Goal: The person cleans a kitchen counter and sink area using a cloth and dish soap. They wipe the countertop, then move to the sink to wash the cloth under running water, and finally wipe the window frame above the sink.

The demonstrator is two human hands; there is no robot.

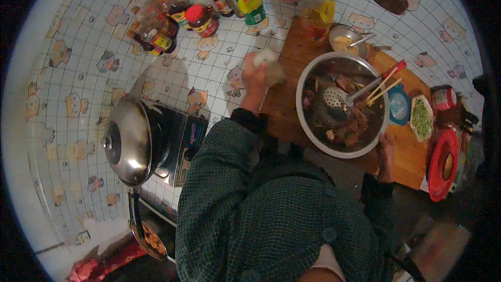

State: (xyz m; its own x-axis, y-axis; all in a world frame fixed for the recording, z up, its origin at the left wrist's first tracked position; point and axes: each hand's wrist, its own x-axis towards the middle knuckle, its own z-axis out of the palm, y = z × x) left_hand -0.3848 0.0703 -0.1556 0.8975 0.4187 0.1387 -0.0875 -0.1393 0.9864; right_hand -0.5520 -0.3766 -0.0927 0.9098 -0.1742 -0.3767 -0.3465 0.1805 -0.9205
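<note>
My left hand is wrapped around a jar with a whitish lid, blurred, near the left edge of the wooden board. At the lower right rim of a large basin, my right hand grips the edge. Dark liquid and pieces of meat fill the basin. A slotted metal skimmer with a red handle end rests in it, beside a pair of wooden chopsticks leaning on the rim.
A lidded wok sits on a cooker at left. Sauce bottles and jars line the back wall. Around the basin stand an oil jug, a small metal bowl, a blue bowl, chopped greens and a red plate.
</note>
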